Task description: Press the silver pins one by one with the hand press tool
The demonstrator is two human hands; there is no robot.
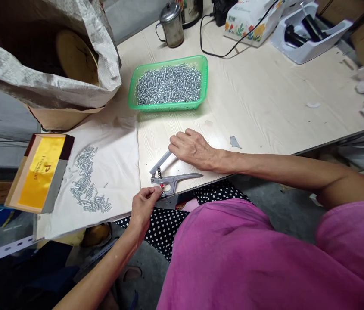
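A grey hand press tool [172,176] with a spring and two long handles lies at the table's front edge. My right hand [191,148] rests on its upper handle, fingers curled over it. My left hand [143,207] pinches something small at the tool's jaw, by a red spot; what it pinches is too small to name. A loose pile of small metal pieces [86,187] lies on a white cloth [117,146] left of the tool. A green basket [203,82] further back is full of the same silvery pieces.
A woven sack over a cardboard box [59,116] stands at the back left, a yellow flat box [41,172] beside the cloth. At the back are a metal mug [172,26], a tissue box [249,21], a black cable and a white machine [311,36].
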